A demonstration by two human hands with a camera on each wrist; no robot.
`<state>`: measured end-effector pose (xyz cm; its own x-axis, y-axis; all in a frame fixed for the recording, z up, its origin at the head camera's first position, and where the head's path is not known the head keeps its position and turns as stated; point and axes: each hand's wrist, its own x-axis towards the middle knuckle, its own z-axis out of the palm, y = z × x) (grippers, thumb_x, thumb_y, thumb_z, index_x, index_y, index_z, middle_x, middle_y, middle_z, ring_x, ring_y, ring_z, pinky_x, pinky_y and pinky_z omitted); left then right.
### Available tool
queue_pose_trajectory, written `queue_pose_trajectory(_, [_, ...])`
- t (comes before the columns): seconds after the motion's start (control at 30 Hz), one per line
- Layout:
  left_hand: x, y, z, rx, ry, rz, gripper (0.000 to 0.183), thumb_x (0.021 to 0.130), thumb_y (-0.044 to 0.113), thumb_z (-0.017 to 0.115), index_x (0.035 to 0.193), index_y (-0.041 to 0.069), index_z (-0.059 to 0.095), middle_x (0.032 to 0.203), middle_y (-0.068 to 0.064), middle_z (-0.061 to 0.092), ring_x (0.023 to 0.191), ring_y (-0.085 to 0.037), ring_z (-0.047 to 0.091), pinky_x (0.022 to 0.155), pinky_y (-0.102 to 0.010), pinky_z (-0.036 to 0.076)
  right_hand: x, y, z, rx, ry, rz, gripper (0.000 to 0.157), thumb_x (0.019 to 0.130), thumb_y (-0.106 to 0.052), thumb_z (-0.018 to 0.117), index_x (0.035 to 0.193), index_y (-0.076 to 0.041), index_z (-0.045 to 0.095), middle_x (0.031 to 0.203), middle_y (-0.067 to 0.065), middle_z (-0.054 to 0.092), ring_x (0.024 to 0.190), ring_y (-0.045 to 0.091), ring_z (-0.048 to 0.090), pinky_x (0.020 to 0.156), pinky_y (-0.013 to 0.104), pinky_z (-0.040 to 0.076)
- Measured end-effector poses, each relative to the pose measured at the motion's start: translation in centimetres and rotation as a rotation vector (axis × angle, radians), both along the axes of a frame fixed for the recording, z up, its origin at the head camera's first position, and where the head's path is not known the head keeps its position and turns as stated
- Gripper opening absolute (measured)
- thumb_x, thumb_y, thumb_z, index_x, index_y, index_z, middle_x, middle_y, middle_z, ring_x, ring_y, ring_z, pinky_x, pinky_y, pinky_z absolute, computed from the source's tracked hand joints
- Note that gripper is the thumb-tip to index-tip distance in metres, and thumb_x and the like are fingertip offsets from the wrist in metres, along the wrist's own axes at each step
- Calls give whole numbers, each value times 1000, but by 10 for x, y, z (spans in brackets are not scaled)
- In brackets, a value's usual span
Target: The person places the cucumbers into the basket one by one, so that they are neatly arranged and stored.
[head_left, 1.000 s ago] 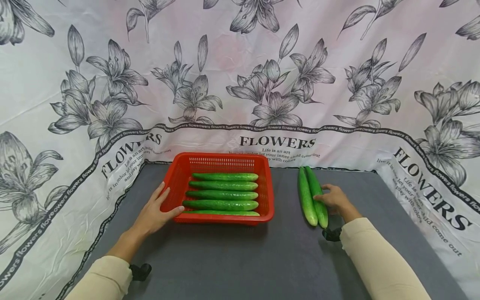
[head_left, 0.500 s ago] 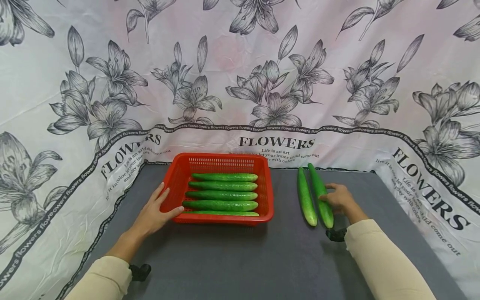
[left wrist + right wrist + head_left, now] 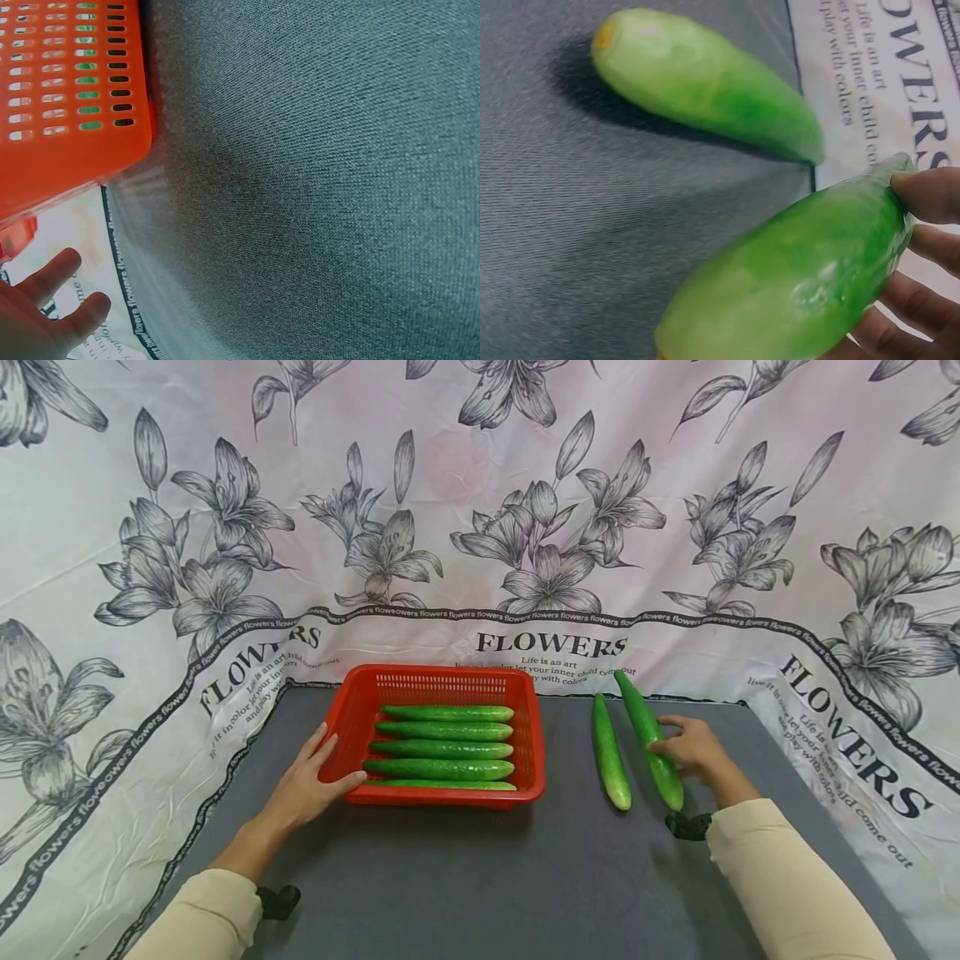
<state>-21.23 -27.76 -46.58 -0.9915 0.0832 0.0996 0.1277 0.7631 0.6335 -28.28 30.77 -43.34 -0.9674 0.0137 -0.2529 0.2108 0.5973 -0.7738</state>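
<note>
My right hand [image 3: 693, 747] grips a green cucumber [image 3: 643, 727] near its middle, thumb on one side and fingers on the other in the right wrist view. To the left of it a second cucumber [image 3: 705, 82] lies on the grey table. My left hand [image 3: 307, 785] rests at the left front corner of a red plastic basket [image 3: 450, 796], fingers spread along the rim and thumb on the front edge. Inside the basket several cucumbers [image 3: 442, 749] lie side by side in a row. Only a few left fingers [image 3: 56, 277] show in the left wrist view, beside the basket.
The grey tabletop [image 3: 450, 885] meets a white floral cloth [image 3: 420, 560] at its back and sides. Dark camera mounts [image 3: 279, 902] sit at both wrists.
My right hand has drawn its cucumber to the right, away from the other one, and its far end now reaches over the cloth's edge in view. The left hand stays put.
</note>
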Motion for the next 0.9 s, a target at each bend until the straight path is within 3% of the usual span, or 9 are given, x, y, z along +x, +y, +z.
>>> queue_pose_trajectory(0.23, [0,0,1,-3,11,-6,98,83,61,64,152,3,26,159,-10,11,135,-43,25,99,-63,32,4,-7,24,31,37,41,71,92,-10,65,151,-1,27,137,38,37,109,49,53,71,45,56])
queue_pose_trajectory(0.47, [0,-1,1,-6,-7,-5,99,82,61,64,153,5,25,160,-9,9,135,-42,24,99,-63,33,5,-14,44,98,85,87,69,91,-13,65,151,-4,31,137,36,40,102,41,54,67,38,52])
queue_pose_trajectory(0.7, [-1,-1,1,-6,-15,-2,100,82,62,63,153,5,24,160,-8,8,135,-42,24,99,-63,33,11,-26,61,133,146,145,68,90,-11,67,149,-6,35,135,34,42,112,50,49,84,56,48])
queue_pose_trajectory(0.9, [0,0,1,-7,-11,-3,99,82,63,63,153,5,24,160,-9,9,135,-43,25,98,-63,34,15,-35,73,137,188,184,66,89,-7,66,149,-9,38,135,33,43,117,50,46,89,61,43])
